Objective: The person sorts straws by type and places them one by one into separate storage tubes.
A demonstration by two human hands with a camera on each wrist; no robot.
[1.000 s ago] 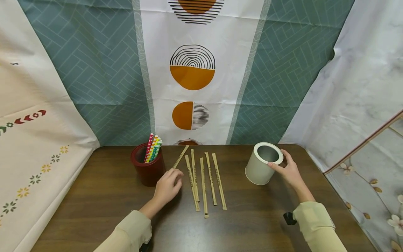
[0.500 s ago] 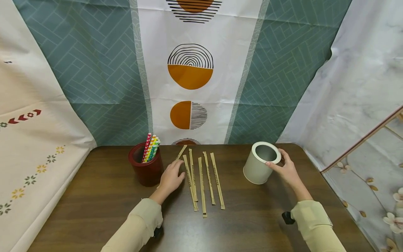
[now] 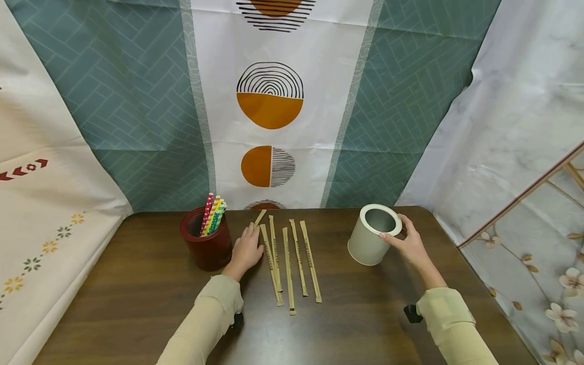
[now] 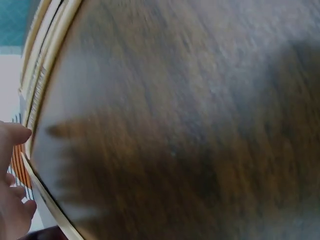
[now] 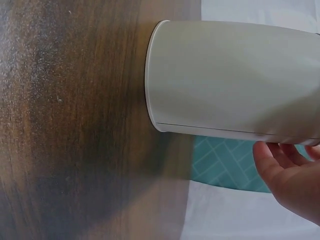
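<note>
Several straws in brown paper wrappers lie side by side on the table in the head view, among them a middle straw (image 3: 289,271). My left hand (image 3: 248,248) is low over the leftmost wrapped straw (image 3: 260,217), covering most of it, fingers reaching forward and thumb apart. In the left wrist view, that straw (image 4: 52,205) runs beside my fingers (image 4: 17,205). On the right stands a cream cylindrical canister (image 3: 370,243) with an open top. My right hand (image 3: 408,245) holds it near the rim, thumb in front and fingers behind.
A dark red cup (image 3: 212,251) left of my left hand holds several patterned straws (image 3: 212,215). The brown wooden table (image 3: 342,329) ends at a hanging teal and white cloth (image 3: 159,101). More patterned cloth hangs at both sides.
My left hand has moved forward over the leftmost wrapped straw, hiding more of it. The right hand keeps its hold on the canister. The head view has shifted slightly to the right.
</note>
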